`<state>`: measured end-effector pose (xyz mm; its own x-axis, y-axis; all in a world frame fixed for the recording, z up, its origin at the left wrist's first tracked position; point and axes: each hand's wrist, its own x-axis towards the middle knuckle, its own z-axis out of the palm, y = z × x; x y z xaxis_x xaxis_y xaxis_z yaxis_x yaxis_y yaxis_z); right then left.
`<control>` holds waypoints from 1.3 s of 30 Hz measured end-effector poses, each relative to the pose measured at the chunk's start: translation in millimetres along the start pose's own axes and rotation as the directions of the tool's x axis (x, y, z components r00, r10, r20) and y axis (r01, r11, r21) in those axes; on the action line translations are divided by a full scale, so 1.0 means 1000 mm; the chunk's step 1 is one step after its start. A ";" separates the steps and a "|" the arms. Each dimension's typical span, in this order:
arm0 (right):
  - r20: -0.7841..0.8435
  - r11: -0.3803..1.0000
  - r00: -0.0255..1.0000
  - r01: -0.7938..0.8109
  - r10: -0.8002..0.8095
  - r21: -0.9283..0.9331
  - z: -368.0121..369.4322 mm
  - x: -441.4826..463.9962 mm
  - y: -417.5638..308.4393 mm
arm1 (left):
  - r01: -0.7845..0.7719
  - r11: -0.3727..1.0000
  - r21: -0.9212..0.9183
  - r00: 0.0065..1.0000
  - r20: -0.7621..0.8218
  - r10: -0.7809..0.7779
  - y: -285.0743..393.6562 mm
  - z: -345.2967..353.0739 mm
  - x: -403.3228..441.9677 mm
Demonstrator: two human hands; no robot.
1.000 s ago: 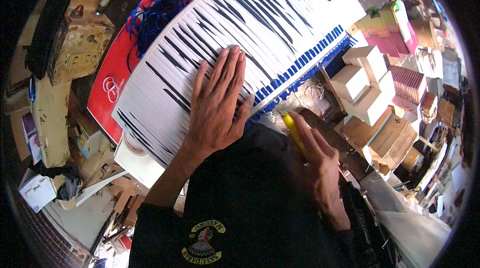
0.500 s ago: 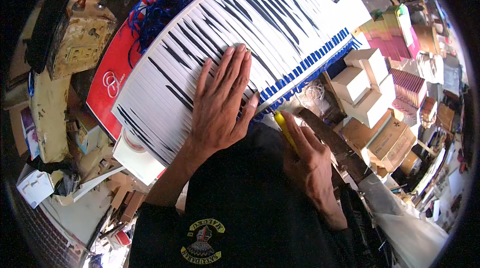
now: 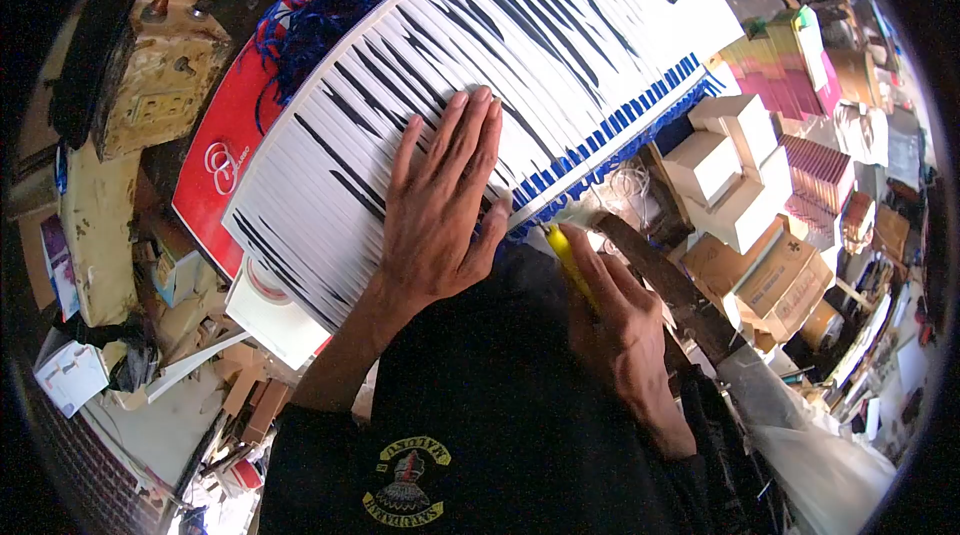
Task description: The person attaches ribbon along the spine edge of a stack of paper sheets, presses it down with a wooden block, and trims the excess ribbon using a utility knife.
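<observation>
White striped panel (image 3: 560,65), with dark gaps between its strips, lay at 12 o'clock of the head view, slanted, one corner toward the wearer's body. A row of blue strips (image 3: 610,125) lined its edge at 4 o'clock.

Left hand (image 3: 435,205): flat on the panel, fingers lightly spread, thumb reaching the near end of the blue row. Position on the panel unchanged over the last second.

Right hand (image 3: 620,320): at 4 o'clock from the left, fingers curled around a yellow-handled tool (image 3: 568,257). Change noted: a second earlier the tool was held farther off to the right; by half a second earlier its tip had come in beside the panel's edge, near the left thumb, and it had barely shifted since. Contact between tip and edge: could not tell. Judgement: panel steadied, tool placed for work on that edge.

Outward: tangled blue strands (image 3: 305,35) at 10 o'clock from the panel, lying on a red sheet (image 3: 205,205) that extended under the panel to 8 o'clock. White boxes (image 3: 735,170) at 3 o'clock; cardboard carton (image 3: 775,270) at 4, beyond them.
</observation>
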<state>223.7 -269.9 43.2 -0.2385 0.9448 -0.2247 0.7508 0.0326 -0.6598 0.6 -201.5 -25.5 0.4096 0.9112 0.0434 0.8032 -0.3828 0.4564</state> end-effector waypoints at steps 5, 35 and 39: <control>-0.068 1.000 0.998 0.021 -0.020 0.015 0.005 0.004 0.005 | 0.010 1.000 0.002 1.000 0.000 -0.010 0.001 0.000 0.000; 0.029 0.988 0.992 -0.121 0.124 -0.091 -0.008 -0.004 -0.014 | 0.032 0.998 0.056 0.999 -0.007 -0.032 0.002 0.004 0.001; 0.057 0.982 0.987 -0.143 0.150 -0.121 -0.007 -0.004 -0.013 | 0.047 0.996 0.081 0.999 -0.008 -0.047 0.003 0.006 0.001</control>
<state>218.9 -272.2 57.9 -0.1574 0.9189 -0.3617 0.8461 -0.0633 -0.5292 6.1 -203.2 -29.3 0.3679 0.9294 0.0294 0.8541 -0.3503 0.3844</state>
